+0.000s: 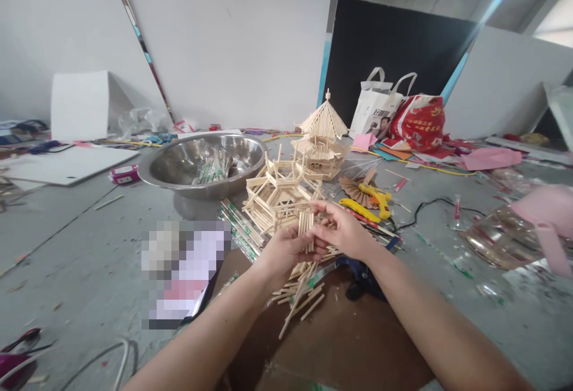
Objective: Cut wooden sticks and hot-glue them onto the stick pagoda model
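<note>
Between my two hands is a small bundle of short wooden sticks [306, 224], held upright side by side. My left hand [286, 249] is closed around its lower left part, with the thumb across the sticks. From the other side, the fingers of my right hand [340, 230] close on the bundle's right edge. Right behind the hands stands an open hexagonal stick frame [262, 200]. Beyond it rises a stick pagoda [322, 122] with a pointed roof. Loose cut sticks [302, 301] lie in a heap under my hands.
A steel basin [156, 167] holding wrapped sticks stands at the back left. Right of the frame lie a yellow glue gun [378, 197] and a yellow-handled tool [358, 209]. A dark blue tool [364, 277] sits by my right wrist. Bags [418, 122] stand behind.
</note>
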`<state>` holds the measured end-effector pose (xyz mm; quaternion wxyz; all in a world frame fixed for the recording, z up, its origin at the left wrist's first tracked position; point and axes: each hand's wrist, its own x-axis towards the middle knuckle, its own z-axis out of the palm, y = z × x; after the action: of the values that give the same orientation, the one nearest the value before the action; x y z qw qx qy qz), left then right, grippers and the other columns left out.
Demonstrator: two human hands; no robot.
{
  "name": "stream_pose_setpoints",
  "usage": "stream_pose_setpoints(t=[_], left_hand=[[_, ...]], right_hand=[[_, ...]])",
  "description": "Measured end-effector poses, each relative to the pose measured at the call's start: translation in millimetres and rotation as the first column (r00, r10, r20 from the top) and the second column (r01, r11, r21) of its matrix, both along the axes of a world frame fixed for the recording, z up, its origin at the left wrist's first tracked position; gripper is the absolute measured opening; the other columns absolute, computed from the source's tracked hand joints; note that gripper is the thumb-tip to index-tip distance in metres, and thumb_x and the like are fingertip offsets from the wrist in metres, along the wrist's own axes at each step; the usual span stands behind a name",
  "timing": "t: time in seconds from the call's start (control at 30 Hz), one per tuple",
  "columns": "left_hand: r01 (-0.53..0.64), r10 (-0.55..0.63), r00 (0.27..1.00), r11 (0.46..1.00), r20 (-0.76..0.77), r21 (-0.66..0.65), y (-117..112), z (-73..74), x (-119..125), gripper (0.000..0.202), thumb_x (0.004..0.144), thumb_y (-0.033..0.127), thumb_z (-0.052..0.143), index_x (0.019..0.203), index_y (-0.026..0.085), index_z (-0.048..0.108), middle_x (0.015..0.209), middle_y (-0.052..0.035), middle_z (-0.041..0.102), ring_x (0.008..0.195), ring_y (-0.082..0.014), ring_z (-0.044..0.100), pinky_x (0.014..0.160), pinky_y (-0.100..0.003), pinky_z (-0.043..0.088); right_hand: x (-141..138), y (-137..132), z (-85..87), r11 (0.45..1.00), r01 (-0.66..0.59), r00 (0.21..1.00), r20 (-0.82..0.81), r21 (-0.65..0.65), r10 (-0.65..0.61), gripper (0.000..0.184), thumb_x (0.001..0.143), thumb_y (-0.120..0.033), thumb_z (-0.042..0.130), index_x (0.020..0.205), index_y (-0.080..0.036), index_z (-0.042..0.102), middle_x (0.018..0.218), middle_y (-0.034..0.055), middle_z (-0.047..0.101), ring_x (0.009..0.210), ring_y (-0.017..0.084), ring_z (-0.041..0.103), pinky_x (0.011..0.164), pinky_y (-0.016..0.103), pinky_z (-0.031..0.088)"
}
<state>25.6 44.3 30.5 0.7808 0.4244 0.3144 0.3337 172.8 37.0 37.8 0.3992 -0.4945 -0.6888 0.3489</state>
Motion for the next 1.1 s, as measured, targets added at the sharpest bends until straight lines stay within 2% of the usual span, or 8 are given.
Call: stream_pose_setpoints(t=[0.13,0.33,0.67,0.8,0.9,0.97,1.03,1.1], left_hand=[[-0.055,0.057,0.996,0.998,0.066,-0.040,0.9,0.5,0.3,0.018,0.065,0.021,0.061,0.080,0.011,0.056,0.070,-0.0065,0.062,0.064,-0.0136,0.058,0.061,-0.025,0.045],[-0.029,0.029,0.992,1.000,0.127,-0.006,0.5,0.8,2.0,0.019,0.067,0.021,0.059,0.082,0.009,0.058,0.073,-0.0097,0.064,0.069,-0.0158,0.059,0.067,-0.027,0.045],[-0.101,0.101,0.995,0.995,0.022,0.008,-2.0,0.0,4.1,0.020,0.068,0.025,0.058,0.080,0.010,0.057,0.072,-0.0071,0.064,0.068,-0.0154,0.060,0.070,-0.028,0.045],[-0.121,0.121,0.993,0.992,-0.005,0.038,-4.6,-1.8,6.9,0.021,0.068,0.027,0.057,0.079,0.009,0.054,0.070,-0.0062,0.063,0.066,-0.0143,0.059,0.070,-0.028,0.045],[-0.136,0.152,0.985,0.977,-0.084,0.165,-4.3,2.4,4.2,0.020,0.070,0.030,0.054,0.077,0.011,0.052,0.064,-0.0028,0.061,0.059,-0.0118,0.057,0.061,-0.024,0.045],[-0.159,0.227,0.956,0.934,-0.188,0.319,-1.3,12.6,-1.6,0.019,0.071,0.031,0.052,0.074,0.012,0.052,0.058,0.0005,0.057,0.050,-0.0096,0.054,0.050,-0.021,0.042],[-0.179,0.332,0.910,0.857,-0.250,0.484,3.0,28.8,-9.1,0.019,0.072,0.032,0.050,0.071,0.013,0.051,0.053,0.0024,0.054,0.042,-0.0079,0.051,0.044,-0.020,0.040],[-0.154,0.374,0.888,0.790,-0.267,0.593,6.6,47.4,-14.7,0.021,0.073,0.032,0.049,0.063,0.014,0.049,0.047,0.0033,0.050,0.040,-0.0068,0.049,0.043,-0.018,0.038]], right_hand=[[-0.2,-5.8,4.8,0.975,-0.135,0.962,0.259,0.175,0.086,0.076,0.059,-0.038,0.063,0.124,-0.020,0.030,0.115,0.0090,0.046,0.095,0.018,0.049,0.076,0.030,0.041],[-4.5,-5.8,-0.4,0.920,-0.114,0.891,0.449,0.374,-0.072,0.069,0.063,-0.035,0.061,0.124,-0.017,0.032,0.109,0.0106,0.052,0.095,0.020,0.050,0.079,0.032,0.038],[-3.8,-3.7,0.6,0.929,-0.085,0.863,0.492,0.360,-0.112,0.068,0.062,-0.028,0.060,0.123,-0.017,0.032,0.092,0.0079,0.058,0.085,0.021,0.052,0.073,0.031,0.038],[-5.1,-4.5,1.3,0.931,-0.086,0.874,0.475,0.355,-0.101,0.069,0.063,-0.033,0.060,0.123,-0.017,0.032,0.098,0.0095,0.057,0.089,0.021,0.052,0.076,0.032,0.038],[-2.1,-5.2,5.8,0.927,-0.134,0.885,0.462,0.350,-0.047,0.075,0.062,-0.042,0.060,0.125,-0.017,0.028,0.108,0.0117,0.053,0.096,0.023,0.049,0.080,0.034,0.036],[7.3,-3.2,11.0,0.933,-0.130,0.907,0.421,0.337,-0.026,0.082,0.061,-0.048,0.058,0.128,-0.019,0.022,0.117,0.0121,0.047,0.100,0.024,0.047,0.083,0.036,0.035],[25.4,2.7,15.2,0.949,-0.021,0.928,0.360,0.316,-0.099,0.079,0.066,-0.050,0.053,0.130,-0.021,0.016,0.122,0.0111,0.042,0.101,0.022,0.047,0.083,0.037,0.035],[51.5,12.6,15.1,0.933,0.214,0.885,0.346,0.288,-0.310,0.066,0.073,-0.050,0.042,0.128,-0.020,0.022,0.119,0.0112,0.045,0.097,0.021,0.050,0.081,0.036,0.037]])
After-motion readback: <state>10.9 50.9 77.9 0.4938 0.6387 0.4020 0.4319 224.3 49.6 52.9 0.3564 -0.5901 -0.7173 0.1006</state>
